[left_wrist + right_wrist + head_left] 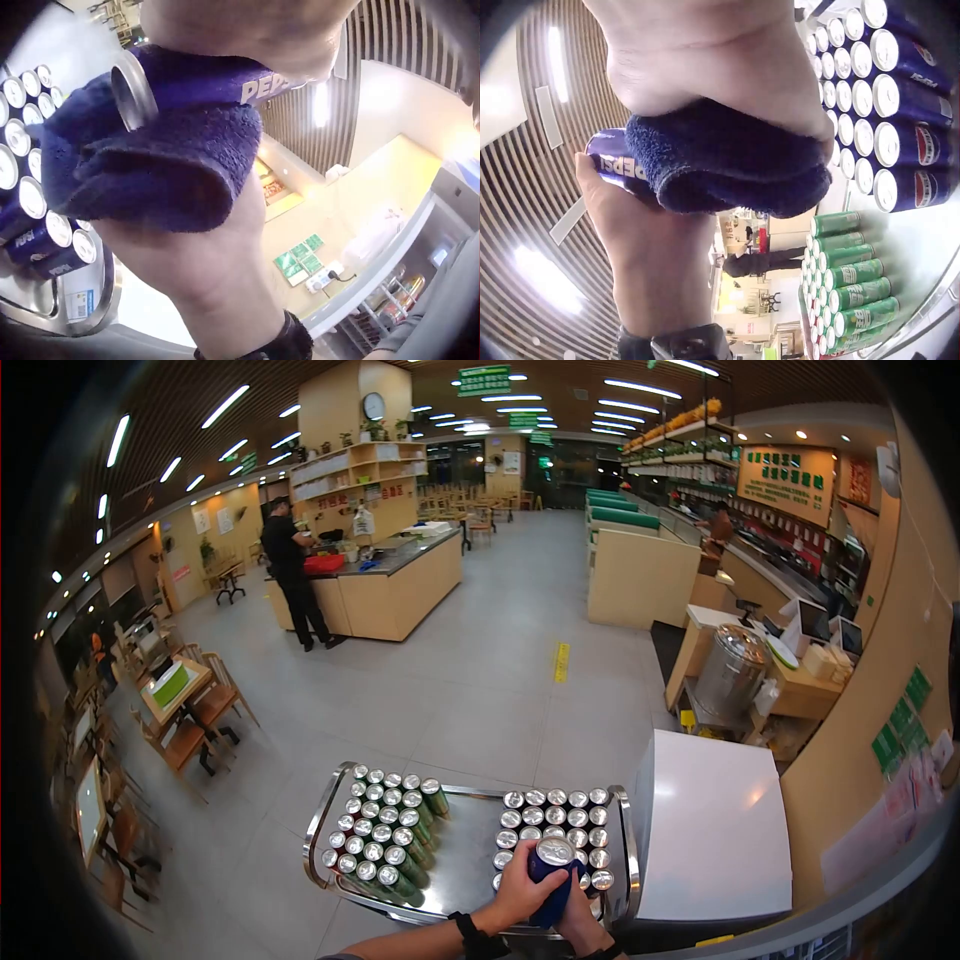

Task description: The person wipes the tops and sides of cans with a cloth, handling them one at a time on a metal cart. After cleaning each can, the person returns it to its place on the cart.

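Observation:
A blue Pepsi can (555, 851) is held above the right part of a metal cart. My left hand (518, 890) grips it, with the thumb near its silver top. A dark blue cloth (150, 172) is folded against the can's side. My right hand (578, 913) holds this cloth to the can, as the right wrist view also shows, where the can (615, 159) pokes out beyond the cloth and my left hand (649, 244) is round it. Below both hands stand rows of upright Pepsi cans (889, 142).
Several green cans (862, 292) stand in rows on the left of the cart (462, 850), its bare metal between the two groups. A white cabinet (712, 830) adjoins the cart on the right. Farther off, a person (290, 570) in dark clothes stands at a counter (400, 595).

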`<state>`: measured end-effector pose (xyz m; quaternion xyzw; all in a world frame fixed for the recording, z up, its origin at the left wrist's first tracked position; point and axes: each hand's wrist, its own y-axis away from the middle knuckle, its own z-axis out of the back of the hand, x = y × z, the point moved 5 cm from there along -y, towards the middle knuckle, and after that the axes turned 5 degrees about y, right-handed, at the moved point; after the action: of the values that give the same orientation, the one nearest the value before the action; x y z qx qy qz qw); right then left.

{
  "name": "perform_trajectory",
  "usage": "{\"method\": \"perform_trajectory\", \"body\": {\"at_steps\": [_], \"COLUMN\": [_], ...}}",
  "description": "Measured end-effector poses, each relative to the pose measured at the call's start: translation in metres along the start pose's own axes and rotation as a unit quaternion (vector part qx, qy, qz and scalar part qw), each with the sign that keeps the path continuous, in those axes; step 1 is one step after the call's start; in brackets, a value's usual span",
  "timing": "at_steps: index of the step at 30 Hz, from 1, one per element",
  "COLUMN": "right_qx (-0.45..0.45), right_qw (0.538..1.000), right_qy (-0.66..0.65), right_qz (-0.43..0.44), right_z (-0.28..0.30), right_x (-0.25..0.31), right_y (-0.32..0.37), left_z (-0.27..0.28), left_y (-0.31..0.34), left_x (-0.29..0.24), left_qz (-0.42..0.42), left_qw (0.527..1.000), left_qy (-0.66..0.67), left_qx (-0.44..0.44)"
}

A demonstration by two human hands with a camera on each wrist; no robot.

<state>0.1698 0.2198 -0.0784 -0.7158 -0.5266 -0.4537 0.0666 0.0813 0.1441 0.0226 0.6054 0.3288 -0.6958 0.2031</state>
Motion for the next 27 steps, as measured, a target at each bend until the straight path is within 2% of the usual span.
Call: {"method": "perform_trajectory", "body": {"at_steps": [3,4,7,8,11,13,15,19,21,22,25,27], "right_qx": [0.087,0.111,0.158,0.197,0.220,0.181,0.148,0.113,0.096,0.097,0.145,0.168], "right_qw": [0.995,0.991,0.977,0.968,0.951,0.966,0.955,0.938,0.923,0.905,0.904,0.905], "right_qy": [0.055,0.068,0.119,0.102,0.179,0.164,0.189,0.199,0.222,0.244,0.251,0.224], "right_qz": [-0.003,0.004,0.085,0.117,0.128,0.084,0.175,0.261,0.301,0.335,0.315,0.321], "right_z": [-0.002,-0.005,-0.025,-0.036,-0.076,-0.102,-0.117,-0.137,-0.146,-0.153,-0.159,-0.157], "right_x": [-0.001,0.001,0.017,0.025,0.043,0.046,0.046,0.041,0.041,0.046,0.044,0.044], "right_y": [-0.018,-0.021,-0.026,-0.027,-0.020,-0.012,-0.015,-0.019,-0.013,-0.006,-0.009,-0.014], "left_z": [0.018,0.027,0.045,0.049,0.073,0.084,0.094,0.109,0.107,0.107,0.109,0.107], "left_y": [-0.009,-0.009,-0.003,0.002,0.002,0.003,0.006,0.002,0.002,0.002,0.000,-0.001], "left_x": [0.002,0.002,0.009,0.005,0.011,0.004,0.006,0.005,-0.005,-0.012,-0.023,-0.033], "left_qz": [-0.072,-0.093,-0.066,-0.081,-0.049,-0.028,0.002,0.019,0.010,0.004,-0.017,-0.036], "left_qw": [0.996,0.995,0.993,0.989,0.985,0.983,0.987,0.990,0.980,0.973,0.965,0.971], "left_qy": [0.045,0.010,0.092,0.113,0.158,0.168,0.136,0.036,0.097,0.127,0.181,0.145], "left_qx": [-0.018,-0.030,-0.035,-0.049,-0.054,-0.066,-0.089,-0.135,-0.174,-0.194,-0.191,-0.184]}}
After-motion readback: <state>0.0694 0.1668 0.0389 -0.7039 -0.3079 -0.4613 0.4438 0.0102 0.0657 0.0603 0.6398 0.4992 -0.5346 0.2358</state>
